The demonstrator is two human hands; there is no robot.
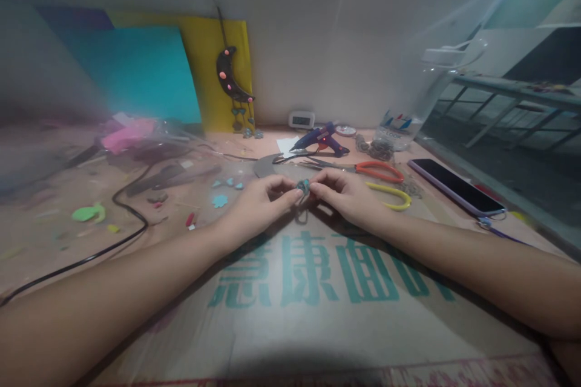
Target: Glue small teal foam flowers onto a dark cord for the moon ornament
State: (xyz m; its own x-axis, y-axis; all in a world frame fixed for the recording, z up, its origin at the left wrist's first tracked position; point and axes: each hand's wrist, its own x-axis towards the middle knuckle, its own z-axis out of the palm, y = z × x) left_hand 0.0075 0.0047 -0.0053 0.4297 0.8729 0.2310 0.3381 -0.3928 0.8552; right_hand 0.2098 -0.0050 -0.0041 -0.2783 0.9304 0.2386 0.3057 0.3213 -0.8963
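In front of me, over the cardboard, my left hand [265,198] pinches a small blue-grey decorative piece [303,185] between thumb and fingers. From the other side my right hand [347,193] grips the same piece with its fingertips, so both hands are closed on it. A thin loop [302,215] that looks like cord or chain hangs below. The fingertips cover part of the piece, and its exact shape is hard to make out. Left of my hands lie a light-blue flower cutout [220,201] and several little blue pieces [228,182].
Behind my hands lie a purple glue gun [320,139], orange-handled scissors [379,170] and a partly hidden yellow-handled tool [394,195]. A phone [456,186] rests at right. A black cable [131,187] crosses the left side. A dark moon ornament [231,81] hangs before yellow card.
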